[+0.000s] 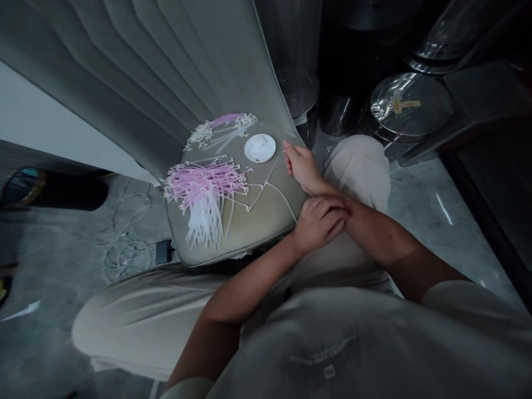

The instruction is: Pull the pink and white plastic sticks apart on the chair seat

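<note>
Centre of the frame, and here's the left hand point(318, 223), laid across the right forearm point(374, 230) near the wrist, fingers loosely bent against the skin, clasping none of the plastic. Just above it, the right hand point(304, 170) is curled up, thumb against the fingers; can't tell whether something tiny is pinched at that tip.

Left of the hands, on the padded chair seat point(241, 235), sits the main attraction: a heaped pile of thin pink plastic sticks point(208, 180), crisscrossed, their ends tipped with little whitish forked or T-shaped heads. Spilling from its lower side, a fan of slim white plastic strips point(205, 221), pale and slightly bowed. Higher up the seat, near the ribbed backrest point(166, 61), there's a smaller cluster of sticks point(224, 132), pink and translucent white, with those same forked heads bunched at both ends.

Between that cluster and the right hand, a round white lid point(260, 148) lies flat. Below the lid, a few loose sticks point(257, 197) make a zigzag, and a thin white strand point(283, 195) curves down towards the seat's edge.
</note>
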{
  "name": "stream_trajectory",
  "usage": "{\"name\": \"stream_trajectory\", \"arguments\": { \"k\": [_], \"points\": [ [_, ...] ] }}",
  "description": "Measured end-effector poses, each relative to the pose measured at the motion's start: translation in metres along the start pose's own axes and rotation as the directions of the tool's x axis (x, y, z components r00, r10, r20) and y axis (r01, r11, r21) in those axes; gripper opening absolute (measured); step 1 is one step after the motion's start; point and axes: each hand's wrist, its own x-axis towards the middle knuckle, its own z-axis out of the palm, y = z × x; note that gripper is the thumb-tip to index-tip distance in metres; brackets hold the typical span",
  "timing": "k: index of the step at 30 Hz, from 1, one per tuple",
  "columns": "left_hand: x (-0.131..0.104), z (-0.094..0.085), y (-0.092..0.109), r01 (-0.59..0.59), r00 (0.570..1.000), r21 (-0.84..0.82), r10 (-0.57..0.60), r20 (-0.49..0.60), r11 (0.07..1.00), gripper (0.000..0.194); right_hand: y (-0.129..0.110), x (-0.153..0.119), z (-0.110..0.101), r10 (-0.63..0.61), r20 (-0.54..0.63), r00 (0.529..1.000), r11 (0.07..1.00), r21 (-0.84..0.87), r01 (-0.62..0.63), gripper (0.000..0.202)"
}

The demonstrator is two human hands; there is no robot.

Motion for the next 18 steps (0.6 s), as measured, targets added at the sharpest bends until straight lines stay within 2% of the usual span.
{"name": "stream_trajectory", "arguments": {
  "k": [3, 7, 15, 18],
  "points": [
    [-0.009, 0.016, 0.005, -0.055, 0.996, 0.048, 0.051, 0.068, 0.997, 0.024, -0.006, 0.003, -0.002, 0.078, -0.029, 0.997, 0.992, 0.098, -0.075, 0.052],
    [-0.011, 0.026, 0.006, -0.054, 0.990, 0.046, 0.048, 0.135, 0.997, 0.030, -0.010, 0.004, -0.004, 0.134, -0.037, 0.990, 0.984, 0.126, -0.128, 0.050],
    [-0.014, 0.037, 0.001, -0.111, 0.978, 0.044, 0.101, 0.185, 0.993, 0.032, -0.011, 0.002, -0.004, 0.132, -0.026, 0.991, 0.984, 0.127, -0.127, 0.049],
    [-0.017, 0.042, -0.001, -0.136, 0.980, 0.057, 0.126, 0.157, 0.989, 0.031, -0.010, 0.002, -0.004, 0.136, -0.034, 0.990, 0.983, 0.129, -0.130, 0.049]
  ]
}}
